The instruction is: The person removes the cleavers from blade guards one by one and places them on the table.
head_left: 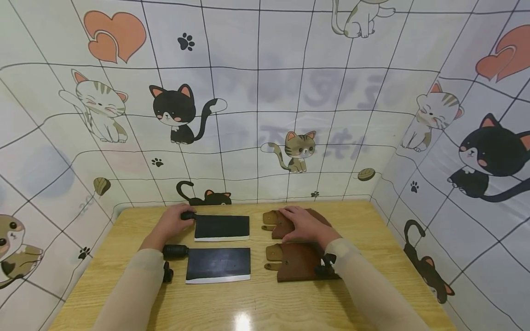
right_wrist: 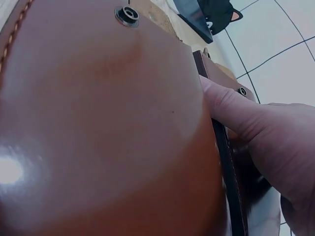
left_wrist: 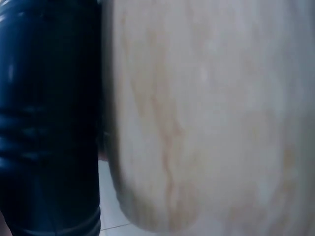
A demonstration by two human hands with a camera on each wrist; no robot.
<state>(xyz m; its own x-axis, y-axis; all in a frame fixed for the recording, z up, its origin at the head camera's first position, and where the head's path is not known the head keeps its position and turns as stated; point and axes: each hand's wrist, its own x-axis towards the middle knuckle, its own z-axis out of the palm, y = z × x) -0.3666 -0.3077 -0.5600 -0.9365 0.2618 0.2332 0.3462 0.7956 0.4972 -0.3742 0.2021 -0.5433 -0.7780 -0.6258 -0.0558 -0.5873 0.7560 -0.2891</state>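
Two cleavers with dark blades and pale cutting edges lie flat on the left, handles pointing left. My left hand (head_left: 175,221) grips the black handle of the far cleaver (head_left: 221,227). Just below that hand is the near cleaver (head_left: 218,264); its ridged black handle (left_wrist: 49,123) looms large in the left wrist view. On the right lie two brown leather sheaths with tan snap straps. My right hand (head_left: 304,224) spans the far sheath (head_left: 283,228) from above, thumb pressed at its near edge. Beneath the right wrist lies the near sheath (head_left: 296,262), its metal snap showing in the right wrist view.
A light wooden table (head_left: 254,303) carries everything. White cloth walls (head_left: 236,92) with grid lines and cartoon cats rise along its back and both sides. A small black device (head_left: 167,272) is worn at the left wrist, another (head_left: 327,265) at the right.
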